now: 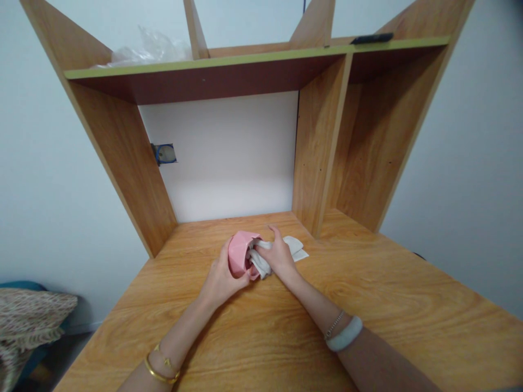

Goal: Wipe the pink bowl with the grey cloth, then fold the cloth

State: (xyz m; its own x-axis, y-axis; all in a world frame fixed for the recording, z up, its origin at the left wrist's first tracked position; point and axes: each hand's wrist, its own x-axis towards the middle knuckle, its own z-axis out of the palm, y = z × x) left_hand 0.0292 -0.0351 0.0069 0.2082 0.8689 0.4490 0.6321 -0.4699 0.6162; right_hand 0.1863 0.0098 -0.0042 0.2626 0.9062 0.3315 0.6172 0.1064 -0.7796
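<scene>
Pink pot (240,250): tipped, mouth turned right (partly blocked)
Left hand (221,279): curled round pot
Right hand (280,258): closed on white cloth (262,264)

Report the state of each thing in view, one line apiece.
Pink container: tipped, opening toward the right hand.
Left hand: gripping the container.
White cloth: bunched at the opening.
Right hand: touching the cloth.
Plastic bag: crumpled, on the shelf.
Black object: lying flat on the shelf.
Fringed throw: draped.
</scene>
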